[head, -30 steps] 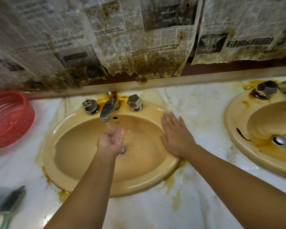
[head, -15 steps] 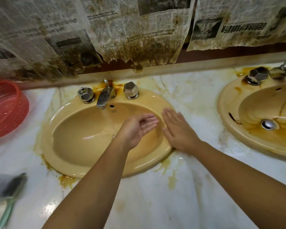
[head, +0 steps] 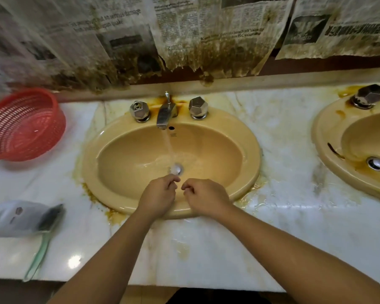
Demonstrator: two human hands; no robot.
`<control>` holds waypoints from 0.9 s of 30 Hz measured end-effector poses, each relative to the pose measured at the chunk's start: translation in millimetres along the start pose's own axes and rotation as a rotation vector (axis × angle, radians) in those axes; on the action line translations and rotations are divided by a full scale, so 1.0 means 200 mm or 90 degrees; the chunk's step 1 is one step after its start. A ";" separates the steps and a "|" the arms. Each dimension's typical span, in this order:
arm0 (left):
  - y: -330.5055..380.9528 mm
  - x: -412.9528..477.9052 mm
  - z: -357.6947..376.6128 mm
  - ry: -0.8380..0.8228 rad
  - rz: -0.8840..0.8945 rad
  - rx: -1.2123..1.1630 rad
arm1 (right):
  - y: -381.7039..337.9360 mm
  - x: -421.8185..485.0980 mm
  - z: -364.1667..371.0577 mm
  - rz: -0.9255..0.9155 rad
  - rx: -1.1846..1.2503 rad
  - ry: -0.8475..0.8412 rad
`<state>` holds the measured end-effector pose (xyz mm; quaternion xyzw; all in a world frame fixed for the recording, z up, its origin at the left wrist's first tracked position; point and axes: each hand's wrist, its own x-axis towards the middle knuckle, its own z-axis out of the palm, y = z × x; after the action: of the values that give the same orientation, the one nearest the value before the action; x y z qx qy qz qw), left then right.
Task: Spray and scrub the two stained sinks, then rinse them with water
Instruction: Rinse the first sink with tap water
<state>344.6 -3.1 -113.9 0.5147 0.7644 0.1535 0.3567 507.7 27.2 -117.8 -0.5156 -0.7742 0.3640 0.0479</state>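
The fingers of both hands are curled in toward the palms, narrow and holding nothing I can see. The left hand and the right hand sit side by side, close but apart, over the front rim of the near sink. I take it they hang there so that drips fall into the bowl and not on the worktop. They are also just short of the water, which falls from the tap straight onto the drain. That looks like the rinse of this bowl, whose inside shows no marks, though brown crust clings round its outer edge. The second sink lies well apart to the right with rust streaks near its own drain, so I judge it is not yet scrubbed. The palms are turned down, so the undersides of the fingers are hidden from where I stand. The second sink is cut off by the edge of view, its tap barely showing. At the left a grey thing with a pale green handle is smeared by blur; it may be a brush or a bottle. A red basket lies tipped behind it, and stained newspaper hangs on the wall.
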 end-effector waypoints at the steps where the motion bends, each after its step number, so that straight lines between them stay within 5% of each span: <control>1: -0.05 -0.02 -0.04 0.015 0.010 0.098 | -0.03 0.07 -0.03 0.062 0.147 -0.022; 4: -0.17 -0.04 -0.14 0.041 0.050 0.243 | -0.12 0.31 -0.09 0.252 0.653 -0.077; 8: -0.24 0.02 -0.18 -0.015 0.067 0.290 | -0.23 0.59 -0.09 0.313 1.037 -0.027; 12: -0.32 0.07 -0.22 0.005 0.070 0.308 | -0.33 0.72 -0.10 0.265 1.273 0.034; 16: -0.30 0.07 -0.22 0.029 0.073 0.283 | -0.38 0.58 -0.11 0.181 1.311 0.010; 19: -0.28 0.07 -0.23 0.046 0.048 0.271 | -0.42 0.30 -0.02 0.163 1.057 -0.056; 21: -0.29 0.06 -0.23 0.048 0.044 0.267 | -0.38 0.08 0.09 0.099 0.678 -0.048; 24: -0.31 0.06 -0.22 0.063 0.060 0.257 | -0.17 -0.11 0.19 -0.124 -0.088 0.008; 27: -0.35 0.03 -0.19 0.111 0.113 0.258 | -0.05 -0.12 0.07 -0.024 -0.378 0.008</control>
<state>268.3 -22.9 -131.3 0.6259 0.7592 0.0711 0.1639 503.9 -1.6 -114.1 -0.4945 -0.8561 0.1176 -0.0936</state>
